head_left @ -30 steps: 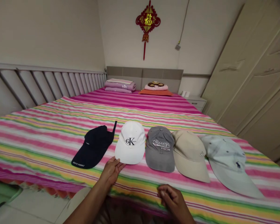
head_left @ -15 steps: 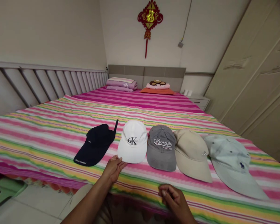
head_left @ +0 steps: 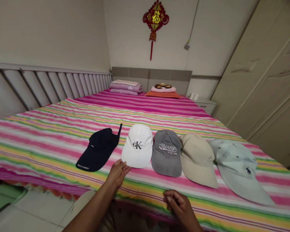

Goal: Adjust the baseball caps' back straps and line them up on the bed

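My left hand has its thumb and fingers closed on the lower left edge of the brim of a white baseball cap with black "CK" lettering. To its left lies a dark navy cap, brim pointing front left, strap sticking up. On the right a grey cap with white script sits close to the white one. Beyond it are a beige cap and a pale blue-grey cap with a small dark emblem. My right hand rests loosely curled near the bed's front edge, below the grey cap, with nothing visible in it.
The caps lie in a row on a striped bedspread. Folded purple bedding and a pink-and-orange stack are by the headboard. A rail runs along the left; a wardrobe stands right. A green stool is at lower left.
The white cap's front has tilted up very slightly with my left hand on its brim. My right hand stays nearly in place.
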The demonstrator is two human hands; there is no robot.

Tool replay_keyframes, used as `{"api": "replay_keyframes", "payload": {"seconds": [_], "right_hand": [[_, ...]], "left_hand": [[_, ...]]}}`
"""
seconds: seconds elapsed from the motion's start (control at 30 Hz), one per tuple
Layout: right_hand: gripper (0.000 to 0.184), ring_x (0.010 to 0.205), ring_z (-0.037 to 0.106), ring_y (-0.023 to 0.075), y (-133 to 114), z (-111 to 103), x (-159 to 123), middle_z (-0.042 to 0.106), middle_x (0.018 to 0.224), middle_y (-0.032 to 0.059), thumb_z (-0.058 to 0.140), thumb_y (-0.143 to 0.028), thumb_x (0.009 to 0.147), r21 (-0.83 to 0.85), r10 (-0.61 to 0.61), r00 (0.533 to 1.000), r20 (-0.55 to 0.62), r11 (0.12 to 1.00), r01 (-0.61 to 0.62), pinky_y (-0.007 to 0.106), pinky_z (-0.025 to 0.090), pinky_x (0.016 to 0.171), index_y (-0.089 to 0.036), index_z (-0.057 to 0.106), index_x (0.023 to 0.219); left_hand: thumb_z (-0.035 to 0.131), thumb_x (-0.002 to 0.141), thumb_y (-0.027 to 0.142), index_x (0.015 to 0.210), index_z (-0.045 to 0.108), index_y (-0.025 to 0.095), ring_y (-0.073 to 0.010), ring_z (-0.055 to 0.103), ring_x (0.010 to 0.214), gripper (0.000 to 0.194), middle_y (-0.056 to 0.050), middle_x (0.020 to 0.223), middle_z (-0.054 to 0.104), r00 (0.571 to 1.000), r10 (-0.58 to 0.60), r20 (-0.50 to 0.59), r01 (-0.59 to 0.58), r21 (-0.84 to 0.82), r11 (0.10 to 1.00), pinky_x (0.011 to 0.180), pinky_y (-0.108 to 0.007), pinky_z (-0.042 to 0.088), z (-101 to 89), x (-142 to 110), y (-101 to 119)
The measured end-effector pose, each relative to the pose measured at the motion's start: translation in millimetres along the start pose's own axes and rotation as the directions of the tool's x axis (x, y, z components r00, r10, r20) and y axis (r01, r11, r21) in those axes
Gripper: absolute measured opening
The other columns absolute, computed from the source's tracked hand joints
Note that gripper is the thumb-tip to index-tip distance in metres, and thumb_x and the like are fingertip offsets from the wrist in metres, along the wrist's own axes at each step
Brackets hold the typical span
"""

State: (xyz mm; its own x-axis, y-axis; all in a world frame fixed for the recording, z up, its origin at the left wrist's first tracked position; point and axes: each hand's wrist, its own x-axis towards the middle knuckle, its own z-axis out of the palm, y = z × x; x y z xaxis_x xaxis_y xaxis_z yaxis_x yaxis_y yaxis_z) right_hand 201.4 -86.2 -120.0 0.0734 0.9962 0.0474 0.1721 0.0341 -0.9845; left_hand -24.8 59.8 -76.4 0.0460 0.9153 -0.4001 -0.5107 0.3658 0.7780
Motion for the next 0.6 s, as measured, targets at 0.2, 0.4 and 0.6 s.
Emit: {"api": "replay_keyframes", "payload": {"seconds": [0.2,0.4,0.6], "right_hand": [[0.029,0.051,0.049,0.0128,-3.8,1.4,-0.5,0.059,0.065,0.0040,0.053,-0.043,0.077,0.020,0.022,1.000,-0.018,1.000,-0.021,0.025,0.037,0.049,-0.016,0.061,0.080],[0.029,0.049,0.049,0.0117,-6.4,1.3,-0.2,0.060,0.064,0.0031,0.056,-0.044,0.075,0.067,0.049,0.998,-0.041,0.997,-0.046,0.024,0.035,0.048,-0.016,0.061,0.078],[0.035,0.039,0.045,0.0071,-14.5,3.8,7.2,0.059,0.051,-0.0002,0.065,-0.048,0.065,0.255,0.205,0.975,-0.089,0.951,-0.177,0.018,0.029,0.039,-0.014,0.060,0.065]], "left_hand": [[0.047,0.076,0.000,0.081,0.051,0.011,-0.0128,0.064,0.060,0.013,-0.007,0.069,0.065,1.000,-0.006,-0.006,0.006,0.032,0.999,0.063,-0.026,0.054,-1.2,-1.5,-0.3],[0.049,0.075,0.000,0.079,0.052,0.010,-0.0122,0.063,0.058,0.010,-0.007,0.068,0.064,1.000,0.005,-0.013,-0.004,0.070,0.998,0.063,-0.026,0.054,-2.8,-6.1,1.9],[0.051,0.076,0.003,0.098,0.050,0.009,-0.0138,0.065,0.061,0.023,-0.008,0.073,0.064,0.996,0.076,-0.055,-0.068,0.126,0.990,0.063,-0.027,0.054,-2.1,-12.6,-2.6]]}}
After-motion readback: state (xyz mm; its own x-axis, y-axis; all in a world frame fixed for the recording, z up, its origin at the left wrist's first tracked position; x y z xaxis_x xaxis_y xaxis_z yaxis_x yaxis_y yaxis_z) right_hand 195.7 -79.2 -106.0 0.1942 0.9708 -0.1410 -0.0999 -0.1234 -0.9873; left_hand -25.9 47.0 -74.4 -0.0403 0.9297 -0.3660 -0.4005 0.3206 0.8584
